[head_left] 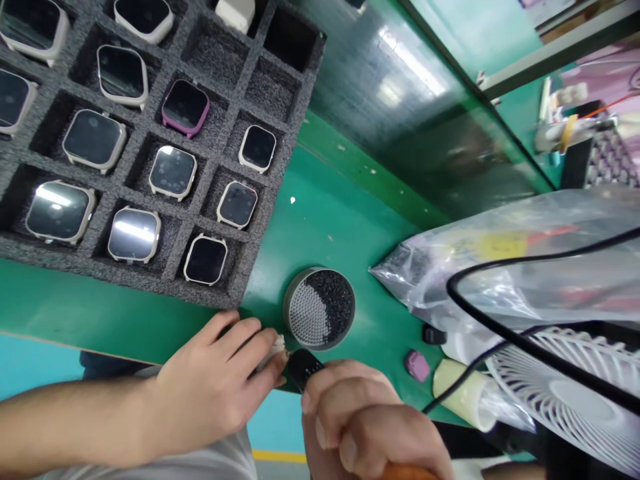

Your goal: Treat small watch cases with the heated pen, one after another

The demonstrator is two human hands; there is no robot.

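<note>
Left hand (220,373): fingertips pinching small whitish hard-looking piece (278,344) at green table's (320,220) edge | Right hand (360,417): fingers wrapped around black-nosed, orange-bodied driver-like tool (302,368), tip beside piece, contact unclear | Advice: brace piece, align tip squarely, press lightly.

I see my left hand (215,373) pinching a pale piece (278,344), right hand (367,417) gripping a black-ended tool (303,368), foam tray (173,252) far left
</note>
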